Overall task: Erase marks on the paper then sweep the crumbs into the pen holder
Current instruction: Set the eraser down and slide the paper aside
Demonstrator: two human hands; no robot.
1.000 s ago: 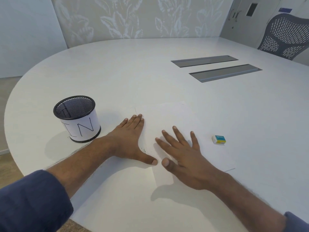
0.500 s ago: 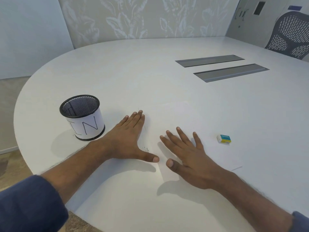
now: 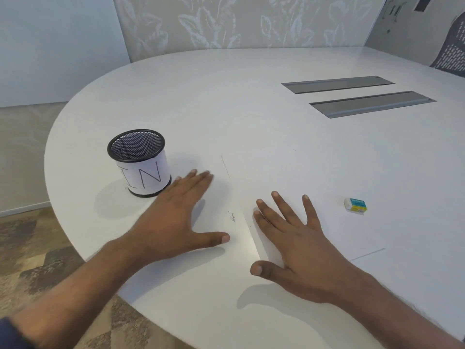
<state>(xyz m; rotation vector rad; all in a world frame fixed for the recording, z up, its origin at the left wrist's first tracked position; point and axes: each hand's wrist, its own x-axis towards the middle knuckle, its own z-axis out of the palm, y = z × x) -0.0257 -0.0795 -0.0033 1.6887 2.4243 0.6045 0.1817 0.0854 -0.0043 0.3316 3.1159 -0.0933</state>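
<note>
Both hands lie flat with fingers spread: the left hand [image 3: 173,220] beside the black mesh pen holder [image 3: 139,162], the right hand [image 3: 299,248] on the white paper [image 3: 327,177]. Dark crumbs [image 3: 232,216] sit between them on the smooth rounded bench [image 3: 226,96]; a small blocky eraser [image 3: 355,205] lies apart.

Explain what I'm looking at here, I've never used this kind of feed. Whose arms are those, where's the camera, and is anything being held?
There is no machine here: these are a person's two bare arms, seen from one wide-angle camera worn on their head, looking forward and down. That is the only view.

The left hand lies flat with straight fingers on the white table, just right of the black mesh pen holder, which wears a paper label reading "IN". The right hand lies spread flat on a sheet of paper. Neither hand holds anything.

Between the two hands, small dark crumbs lie beside the paper's left edge. An eraser in a blue and yellow sleeve rests on the paper, to the right of the right hand, untouched. Two grey slots are set into the tabletop farther back.
</note>
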